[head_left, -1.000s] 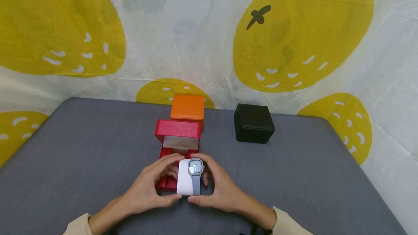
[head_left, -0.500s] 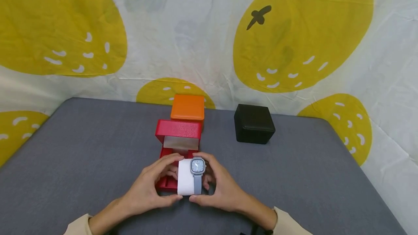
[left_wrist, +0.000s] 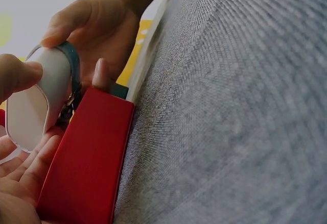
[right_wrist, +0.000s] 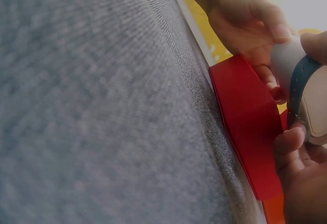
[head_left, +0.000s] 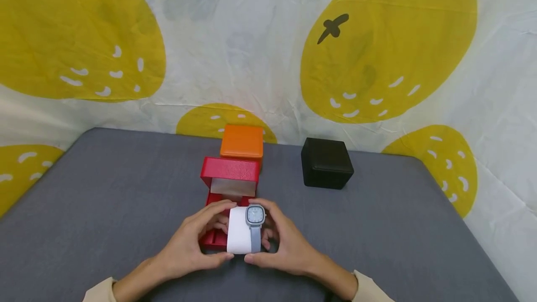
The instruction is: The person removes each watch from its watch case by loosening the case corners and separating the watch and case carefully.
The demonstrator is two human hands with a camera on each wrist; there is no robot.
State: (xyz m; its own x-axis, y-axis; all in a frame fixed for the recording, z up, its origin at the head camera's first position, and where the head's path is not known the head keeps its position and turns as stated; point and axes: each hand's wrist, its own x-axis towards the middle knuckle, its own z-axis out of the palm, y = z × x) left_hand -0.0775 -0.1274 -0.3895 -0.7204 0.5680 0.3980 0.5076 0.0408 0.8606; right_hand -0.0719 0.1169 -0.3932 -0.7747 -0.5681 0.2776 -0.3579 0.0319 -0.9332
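A white watch pillow (head_left: pixel 239 231) is held up between both hands, in front of an opened red watch box (head_left: pixel 230 168). Around its right part runs a wristwatch (head_left: pixel 255 216) with a squarish silver case and a blue-grey strap. My left hand (head_left: pixel 189 241) grips the pillow's left side, thumb at the near edge and forefinger at the far edge. On the other side my right hand (head_left: pixel 289 241) pinches the strap at its near and far edges. In the left wrist view the strap (left_wrist: pixel 75 68) loops round the pillow, near the right thumb.
Directly behind the red box stands a closed orange box (head_left: pixel 242 140). A closed black box (head_left: pixel 327 164) is farther right. All rest on a grey cloth-covered table (head_left: pixel 398 227), with a white curtain (head_left: pixel 235 36) printed with yellow fruit behind it.
The watch has slid slightly to the right along the pillow, with the right hand. My left hand keeps its grip. The head view has tilted a little upward.
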